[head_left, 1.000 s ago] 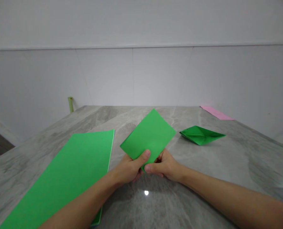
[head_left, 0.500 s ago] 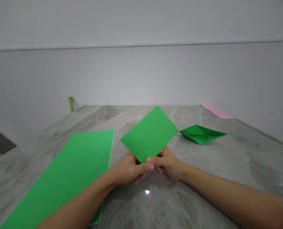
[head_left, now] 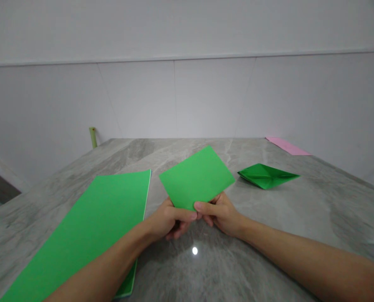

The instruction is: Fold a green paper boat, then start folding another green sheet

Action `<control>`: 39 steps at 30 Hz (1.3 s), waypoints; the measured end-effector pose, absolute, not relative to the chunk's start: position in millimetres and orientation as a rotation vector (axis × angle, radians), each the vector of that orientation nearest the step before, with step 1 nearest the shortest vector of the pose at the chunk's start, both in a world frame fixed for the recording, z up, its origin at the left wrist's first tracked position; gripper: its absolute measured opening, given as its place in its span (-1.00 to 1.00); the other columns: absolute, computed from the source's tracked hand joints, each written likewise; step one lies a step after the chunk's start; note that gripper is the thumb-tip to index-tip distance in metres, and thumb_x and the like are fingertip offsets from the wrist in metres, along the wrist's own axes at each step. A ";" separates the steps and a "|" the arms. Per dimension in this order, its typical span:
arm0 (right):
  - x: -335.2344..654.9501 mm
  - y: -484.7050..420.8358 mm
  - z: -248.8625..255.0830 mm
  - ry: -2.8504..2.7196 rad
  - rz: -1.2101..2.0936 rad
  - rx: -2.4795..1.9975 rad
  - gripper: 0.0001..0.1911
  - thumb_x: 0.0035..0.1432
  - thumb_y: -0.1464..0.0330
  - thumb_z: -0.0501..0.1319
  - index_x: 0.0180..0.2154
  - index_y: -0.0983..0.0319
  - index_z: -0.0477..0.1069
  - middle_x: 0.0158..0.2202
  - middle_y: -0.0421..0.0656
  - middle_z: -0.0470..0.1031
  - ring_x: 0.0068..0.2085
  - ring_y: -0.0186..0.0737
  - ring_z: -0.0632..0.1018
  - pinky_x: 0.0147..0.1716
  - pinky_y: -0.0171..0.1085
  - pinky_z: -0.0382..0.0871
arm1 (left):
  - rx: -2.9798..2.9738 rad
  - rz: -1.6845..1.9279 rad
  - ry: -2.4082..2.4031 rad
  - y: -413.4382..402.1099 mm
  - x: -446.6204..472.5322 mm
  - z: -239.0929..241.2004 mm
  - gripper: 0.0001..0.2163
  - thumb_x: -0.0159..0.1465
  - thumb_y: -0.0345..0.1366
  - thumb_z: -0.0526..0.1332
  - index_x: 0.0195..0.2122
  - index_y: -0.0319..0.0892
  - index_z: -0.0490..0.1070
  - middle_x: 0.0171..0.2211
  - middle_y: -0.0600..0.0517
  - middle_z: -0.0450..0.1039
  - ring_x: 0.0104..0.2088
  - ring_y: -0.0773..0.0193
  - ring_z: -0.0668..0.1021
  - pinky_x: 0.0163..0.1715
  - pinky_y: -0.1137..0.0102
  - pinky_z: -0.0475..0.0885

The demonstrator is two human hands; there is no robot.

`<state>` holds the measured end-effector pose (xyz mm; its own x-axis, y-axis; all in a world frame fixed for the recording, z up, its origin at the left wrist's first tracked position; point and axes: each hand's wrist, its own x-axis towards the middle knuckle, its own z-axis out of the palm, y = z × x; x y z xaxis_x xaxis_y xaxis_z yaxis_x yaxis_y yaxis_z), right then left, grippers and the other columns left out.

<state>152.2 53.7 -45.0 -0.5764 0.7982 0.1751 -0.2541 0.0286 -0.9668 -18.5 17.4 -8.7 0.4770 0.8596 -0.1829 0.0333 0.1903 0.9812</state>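
A small green sheet of paper [head_left: 197, 176] is held up over the table, its flat face toward me and its top corner pointing up to the right. My left hand [head_left: 174, 218] pinches its lower edge, thumb lying along the bottom. Close beside it, my right hand [head_left: 218, 212] grips the same edge with the thumb on the front face. Fingers of both hands are partly hidden behind the paper. To the right, a folded green paper piece [head_left: 267, 176] with pointed ends rests on the table.
A stack of large green paper [head_left: 89, 222] lies on the left under my left forearm. The grey marbled table [head_left: 231, 268] reaches back to a white wall. A pink sheet [head_left: 287, 146] sits at the far right edge, and a light green object [head_left: 92, 137] stands beyond the far left edge.
The small green sheet has tilted and turned slightly, its top corner dropping lower. My left hand has shifted a little left along its bottom edge; the right hand has barely moved.
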 end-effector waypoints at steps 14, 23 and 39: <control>176.7 88.3 -38.1 -1.314 1.238 -0.827 -0.52 0.01 0.10 0.32 -0.75 0.26 0.37 -0.79 -0.25 0.19 -0.68 -0.44 0.11 -0.65 -0.31 -0.13 | 1.296 0.753 1.044 22.3 -31.5 -9.2 -0.65 -0.01 -0.14 0.21 -0.83 -0.16 0.19 -0.88 0.14 0.07 -0.85 0.50 0.07 -0.82 0.48 -0.14; 177.7 89.2 -40.2 -1.287 1.240 -0.808 -0.53 0.00 0.08 0.30 -0.71 0.28 0.37 -0.78 -0.29 0.11 -0.68 -0.47 0.05 -0.65 -0.32 -0.20 | 1.180 1.184 1.017 35.8 -27.0 -16.0 -0.67 0.07 -0.09 0.32 -0.39 -0.32 0.51 -0.48 -0.10 0.55 -0.56 0.20 0.57 -0.66 0.42 0.43; 174.4 92.3 -48.5 -1.245 1.315 -0.807 -0.63 -0.09 0.08 0.41 -0.53 0.27 0.51 -0.55 -0.16 0.51 -0.53 -0.26 0.45 -0.50 -0.26 0.35 | 1.081 1.238 1.094 44.5 -33.2 -24.1 -0.68 -0.02 -0.12 0.45 -0.44 -0.32 0.53 -0.48 -0.08 0.59 -0.49 0.17 0.58 -0.39 0.30 0.50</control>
